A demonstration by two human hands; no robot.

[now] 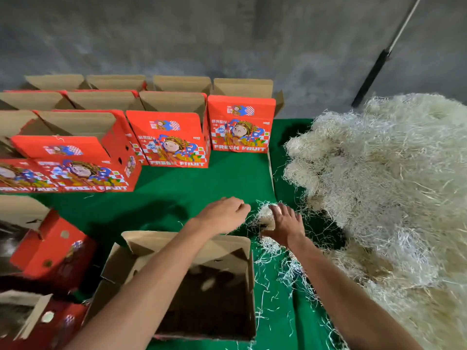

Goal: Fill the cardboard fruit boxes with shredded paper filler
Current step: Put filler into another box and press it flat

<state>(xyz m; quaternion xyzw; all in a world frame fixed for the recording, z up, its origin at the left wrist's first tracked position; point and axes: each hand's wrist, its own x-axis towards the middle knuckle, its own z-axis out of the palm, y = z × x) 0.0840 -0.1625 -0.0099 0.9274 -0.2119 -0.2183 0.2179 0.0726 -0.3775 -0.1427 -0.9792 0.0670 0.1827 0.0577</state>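
Observation:
An open cardboard fruit box (141, 242) stands right in front of me, flaps up, and its dark inside shows no filler. A huge heap of pale shredded paper (384, 178) fills the right side. A small clump of shredded paper (264, 214) lies on the green cloth just beyond the box's far right corner. My right hand (286, 224) reaches over this clump with fingers spread, touching it. My left hand (223, 214) hovers past the box's far flap, left of the clump. Its fingers are curled under, and what they hold is hidden.
Red "FRESH FRUIT" boxes (171, 140) stand open in rows at the back and left on the green cloth (202, 183). More red boxes (50, 251) lie near left. Loose strands (285, 271) are scattered right of my box. A dark pole (371, 74) leans on the grey wall.

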